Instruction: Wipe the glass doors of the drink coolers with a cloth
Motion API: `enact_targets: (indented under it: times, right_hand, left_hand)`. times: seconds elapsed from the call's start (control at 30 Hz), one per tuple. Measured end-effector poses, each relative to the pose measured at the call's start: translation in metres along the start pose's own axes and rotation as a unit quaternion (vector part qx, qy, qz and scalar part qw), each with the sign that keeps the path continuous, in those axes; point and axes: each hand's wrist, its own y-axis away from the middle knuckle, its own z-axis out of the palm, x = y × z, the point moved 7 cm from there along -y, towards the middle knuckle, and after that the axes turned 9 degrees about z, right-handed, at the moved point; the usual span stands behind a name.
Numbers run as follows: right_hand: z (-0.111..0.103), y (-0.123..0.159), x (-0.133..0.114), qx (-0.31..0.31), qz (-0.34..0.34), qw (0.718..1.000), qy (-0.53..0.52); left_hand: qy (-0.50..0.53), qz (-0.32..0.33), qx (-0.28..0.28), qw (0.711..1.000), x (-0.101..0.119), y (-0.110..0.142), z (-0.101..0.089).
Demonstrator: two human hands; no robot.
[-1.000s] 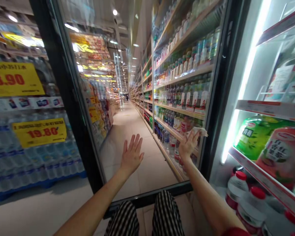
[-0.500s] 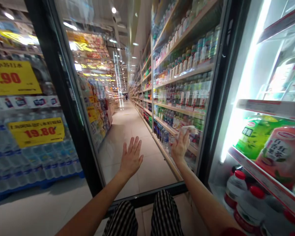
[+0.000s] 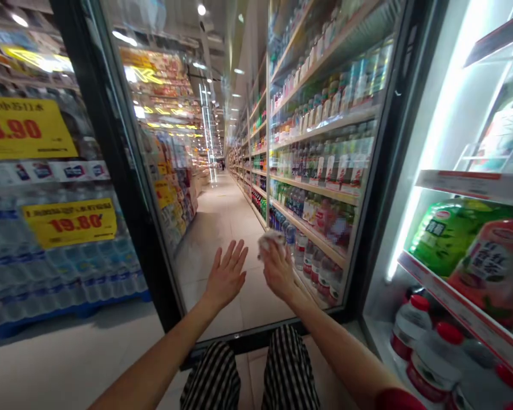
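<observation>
A glass door (image 3: pixel 214 250) in a black frame stands open in front of me, the store aisle showing through it. My left hand (image 3: pixel 226 273) is open, its palm toward the lower part of the glass and its fingers stretched upward; it seems to rest on the pane. To its right, my right hand (image 3: pixel 279 269) presses a crumpled whitish cloth (image 3: pixel 270 242) against the glass. Its fingers lie over the cloth, and motion smears them slightly.
On the right is a lit fridge with a shelf (image 3: pixel 461 296) bearing green bottles (image 3: pixel 440 228) and red-capped bottles (image 3: pixel 412 324) below. Wrapped water packs (image 3: pixel 68 273) with yellow price signs (image 3: pixel 70 222) stand left. My checkered knees are close under the door's bottom edge (image 3: pixel 256 341).
My right hand has swept the cloth leftward across the glass, from near the right side of the pane to close beside my left hand. The left hand stays nearly in place.
</observation>
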Motion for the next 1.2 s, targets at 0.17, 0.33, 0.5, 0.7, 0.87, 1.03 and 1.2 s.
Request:
enact_targets:
  times: [0.17,0.33,0.5,0.7,0.87,1.03,1.2]
  right_hand:
    - [-0.009,-0.037,-0.003,0.026,0.023,0.999,-0.016]
    - [-0.008,-0.055,-0.017,0.025,0.042,0.999,-0.019]
    - [0.001,-0.046,-0.074,-0.052,-0.199,0.978,-0.028]
    - [-0.006,-0.089,-0.068,0.016,-0.005,1.0,-0.016]
    - [0.016,-0.032,-0.105,-0.084,-0.269,0.958,-0.052]
    - [-0.006,-0.087,-0.062,0.012,0.024,0.999,-0.028]
    - [0.007,-0.043,-0.088,-0.072,-0.168,0.983,-0.036]
  left_hand:
    - [-0.013,-0.062,0.046,0.997,-0.044,0.022,-0.02]
    - [-0.028,-0.071,0.054,0.996,-0.062,0.029,-0.033]
    - [-0.039,-0.087,0.07,0.993,-0.07,0.032,-0.04]
    - [-0.039,-0.106,0.083,0.99,-0.085,0.037,-0.047]
    - [-0.035,-0.094,0.07,0.992,-0.085,0.041,-0.046]
    - [-0.032,-0.096,0.075,0.992,-0.084,0.044,-0.043]
    - [-0.025,-0.104,0.076,0.991,-0.08,0.042,-0.045]
